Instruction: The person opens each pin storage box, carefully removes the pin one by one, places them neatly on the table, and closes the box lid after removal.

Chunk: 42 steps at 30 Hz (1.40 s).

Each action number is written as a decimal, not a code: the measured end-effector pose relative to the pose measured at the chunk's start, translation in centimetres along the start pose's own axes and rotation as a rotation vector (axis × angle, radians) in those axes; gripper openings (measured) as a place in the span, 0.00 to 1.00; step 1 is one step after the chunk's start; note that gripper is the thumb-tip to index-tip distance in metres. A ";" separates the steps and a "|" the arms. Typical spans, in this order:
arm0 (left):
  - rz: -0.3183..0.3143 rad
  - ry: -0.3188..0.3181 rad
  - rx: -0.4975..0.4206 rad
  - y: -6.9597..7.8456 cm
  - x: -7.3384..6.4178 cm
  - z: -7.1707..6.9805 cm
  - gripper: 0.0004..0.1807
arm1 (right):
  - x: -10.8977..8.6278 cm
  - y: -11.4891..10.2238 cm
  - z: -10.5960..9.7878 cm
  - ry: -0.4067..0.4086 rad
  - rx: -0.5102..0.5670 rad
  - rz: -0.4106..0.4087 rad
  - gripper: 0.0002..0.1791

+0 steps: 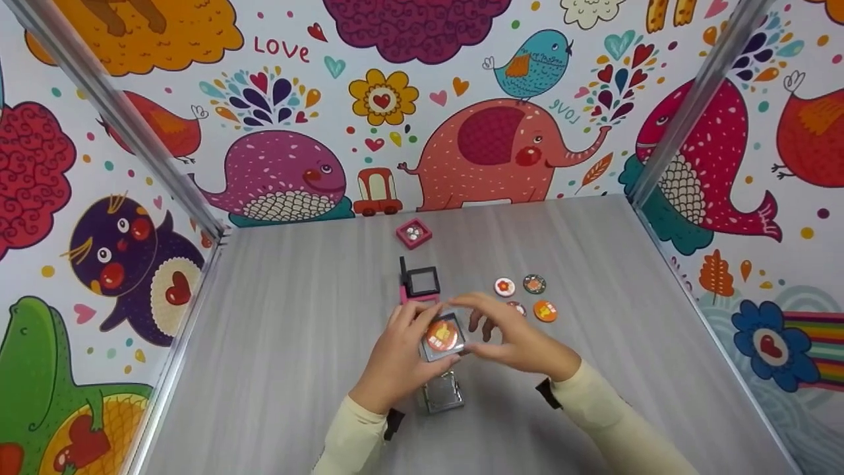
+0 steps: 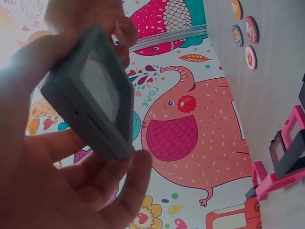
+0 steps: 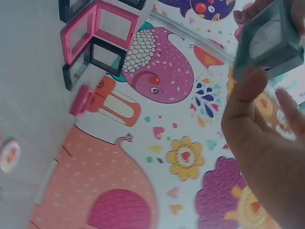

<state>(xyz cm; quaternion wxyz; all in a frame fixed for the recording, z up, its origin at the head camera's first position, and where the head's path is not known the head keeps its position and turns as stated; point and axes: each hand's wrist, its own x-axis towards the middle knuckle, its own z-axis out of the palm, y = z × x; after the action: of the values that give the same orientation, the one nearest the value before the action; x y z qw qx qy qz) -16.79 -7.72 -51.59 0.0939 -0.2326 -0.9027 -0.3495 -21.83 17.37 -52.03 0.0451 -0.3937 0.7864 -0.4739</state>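
My left hand [image 1: 399, 349] grips a small dark-framed square display case [image 2: 107, 90], its thumb and fingers at the edges. Through the case's clear window in the head view shows a round orange badge [image 1: 442, 335] with a yellow figure. My right hand [image 1: 521, 336] is at the case's right side, index fingertip near the top edge and thumb near the lower right corner. Its other fingers bend loosely beneath. The right wrist view shows a right fingertip [image 3: 252, 81] right at the case's edge. In the left wrist view the badge's pale back faces the camera.
Right of the hands lie several round badges, one orange [image 1: 545, 311], one dark green [image 1: 534, 284], one white with a red flower [image 1: 504, 286]. Beyond stand opened black [image 1: 422, 282] and pink [image 3: 116, 24] frames and a pink case [image 1: 413, 233]. Nearer lies another case [image 1: 444, 394].
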 end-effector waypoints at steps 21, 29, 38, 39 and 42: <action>0.058 -0.057 -0.194 0.1 0.0 -0.3 0.36 | -1.6 0.6 6.4 -0.024 1.534 0.213 0.25; 0.087 -0.034 -0.213 0.1 0.0 0.1 0.35 | -1.7 0.5 7.8 0.016 1.747 0.077 0.25; 0.036 -0.107 -0.184 0.7 0.3 0.1 0.36 | -2.0 0.4 8.6 0.080 1.834 0.078 0.25; 0.032 -0.109 -0.186 0.8 0.3 0.1 0.35 | -2.0 0.4 8.7 0.076 1.842 0.069 0.25; 0.030 -0.113 -0.210 1.0 0.4 0.1 0.35 | -2.0 0.5 9.0 0.056 1.871 0.034 0.24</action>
<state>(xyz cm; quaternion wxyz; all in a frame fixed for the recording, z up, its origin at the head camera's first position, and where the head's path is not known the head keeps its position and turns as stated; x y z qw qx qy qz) -16.64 -6.91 -50.98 0.0233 -0.2741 -0.8613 -0.4271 -16.78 12.38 -57.95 0.3316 -0.1742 0.0919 -0.9226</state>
